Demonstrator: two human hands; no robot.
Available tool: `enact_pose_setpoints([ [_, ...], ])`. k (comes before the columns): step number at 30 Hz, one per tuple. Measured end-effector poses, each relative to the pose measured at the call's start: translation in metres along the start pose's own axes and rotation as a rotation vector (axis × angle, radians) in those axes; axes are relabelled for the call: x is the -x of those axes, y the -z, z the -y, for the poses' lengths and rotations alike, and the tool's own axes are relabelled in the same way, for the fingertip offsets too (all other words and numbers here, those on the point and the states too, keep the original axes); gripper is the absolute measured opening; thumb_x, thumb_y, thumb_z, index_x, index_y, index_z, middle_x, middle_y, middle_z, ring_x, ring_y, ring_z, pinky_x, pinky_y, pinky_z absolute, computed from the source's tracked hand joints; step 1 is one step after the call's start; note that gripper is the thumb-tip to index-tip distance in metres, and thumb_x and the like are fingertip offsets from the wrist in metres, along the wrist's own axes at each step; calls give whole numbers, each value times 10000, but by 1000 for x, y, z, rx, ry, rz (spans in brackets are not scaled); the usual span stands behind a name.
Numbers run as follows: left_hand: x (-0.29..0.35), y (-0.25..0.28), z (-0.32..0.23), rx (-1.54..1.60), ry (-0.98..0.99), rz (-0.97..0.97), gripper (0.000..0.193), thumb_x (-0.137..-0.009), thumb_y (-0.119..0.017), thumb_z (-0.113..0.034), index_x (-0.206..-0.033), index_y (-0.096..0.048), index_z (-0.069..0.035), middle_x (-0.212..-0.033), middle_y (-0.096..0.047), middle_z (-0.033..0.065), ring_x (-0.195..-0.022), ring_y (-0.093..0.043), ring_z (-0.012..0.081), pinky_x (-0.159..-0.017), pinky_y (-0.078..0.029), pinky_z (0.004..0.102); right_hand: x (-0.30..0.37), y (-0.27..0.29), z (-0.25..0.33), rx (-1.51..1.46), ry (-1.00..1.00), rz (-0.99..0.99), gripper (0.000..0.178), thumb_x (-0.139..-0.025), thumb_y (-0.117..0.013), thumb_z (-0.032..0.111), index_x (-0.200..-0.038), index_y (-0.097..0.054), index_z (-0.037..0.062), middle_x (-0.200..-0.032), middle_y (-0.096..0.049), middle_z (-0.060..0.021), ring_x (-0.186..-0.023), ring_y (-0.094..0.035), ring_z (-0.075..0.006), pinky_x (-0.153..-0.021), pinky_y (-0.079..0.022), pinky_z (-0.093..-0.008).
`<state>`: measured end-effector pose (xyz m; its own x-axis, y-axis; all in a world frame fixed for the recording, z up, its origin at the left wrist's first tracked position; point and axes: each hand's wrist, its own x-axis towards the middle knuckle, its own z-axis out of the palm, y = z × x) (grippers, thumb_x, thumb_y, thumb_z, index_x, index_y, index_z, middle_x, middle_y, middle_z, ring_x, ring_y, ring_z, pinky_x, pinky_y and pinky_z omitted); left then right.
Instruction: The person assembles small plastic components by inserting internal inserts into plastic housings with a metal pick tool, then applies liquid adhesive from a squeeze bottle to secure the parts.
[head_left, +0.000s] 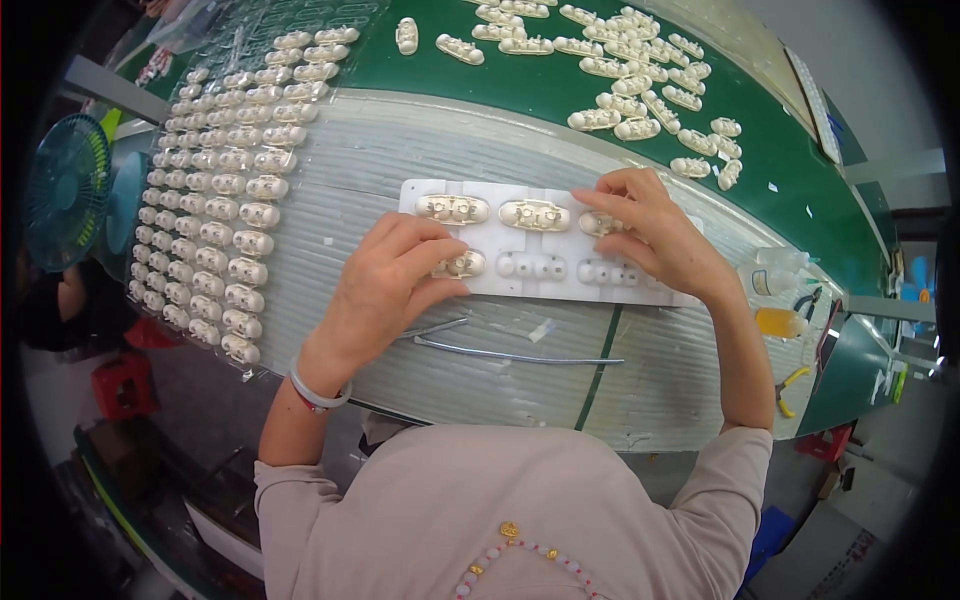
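A white fixture board (480, 287) with shaped slots lies on the bench in front of me. My left hand (372, 285) has its thumb and fingers closed round a cream oval plastic part (463, 264) at the board's near left slot. At the far right slot, my right hand (660, 235) pinches another cream oval part (597, 223), partly hidden by the fingers. Between and beside them, two more such parts, one at the far left (452, 209) and one in the far middle (534, 214), sit in their slots. The near middle slot (531, 267) shows bare white pegs.
Rows of similar cream parts in clear trays (215, 200) fill the left. Loose ones (625, 70) are scattered on the green surface beyond. Two thin metallic strips (520, 356) lie nearby. Bottles (780, 322) and yellow-handled pliers (790, 390) are at right; a fan (70, 190) stands at left.
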<state>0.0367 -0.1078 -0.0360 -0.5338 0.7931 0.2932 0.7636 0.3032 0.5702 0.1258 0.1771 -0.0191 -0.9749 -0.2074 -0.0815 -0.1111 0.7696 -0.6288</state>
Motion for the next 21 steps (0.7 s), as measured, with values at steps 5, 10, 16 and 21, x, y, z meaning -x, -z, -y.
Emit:
enact_pose_setpoints([
  [5, -27, 34, 15, 32, -20, -8, 375, -677, -772, -199, -975, -630, -20, -974, -605, 125, -880, -577, 287, -770, -477, 342, -6, 24, -8, 66, 40, -25, 547, -700, -761, 187, -1191, -562, 48, -1185, -515, -128, -1135, -457, -288, -922, -409, -352],
  [10, -130, 43, 101, -173, 285, -260, 500, -741, -724, -288, -1135, -565, -23, -1045, -576, 207, -966, -563, 343, -828, -468, 394, -130, 38, -1, 161, 109, -360, 482, -752, -723, 254, -1144, -572, 20, -1222, -502, -175, -1169, -436, -335, -946, -396, -386],
  [16, -174, -31, 158, -364, 392, -215, 301, -705, -732, -211, -966, -676, -72, -985, -621, 169, -959, -572, 355, -834, -471, 424, -213, -23, -53, 527, -27, -346, 671, -707, -663, 555, -1170, -568, 78, -1208, -454, -235, -1149, -408, -408, -935, -389, -469],
  [21, -170, -25, 149, -105, 100, -228, 177, -691, -660, -35, -858, -700, -79, -822, -657, 156, -796, -617, 344, -741, -496, 416, -182, -28, -56, 435, 205, -478, 165, -772, -621, 166, -895, -615, 56, -993, -493, -138, -954, -508, -311, -748, -476, -410],
])
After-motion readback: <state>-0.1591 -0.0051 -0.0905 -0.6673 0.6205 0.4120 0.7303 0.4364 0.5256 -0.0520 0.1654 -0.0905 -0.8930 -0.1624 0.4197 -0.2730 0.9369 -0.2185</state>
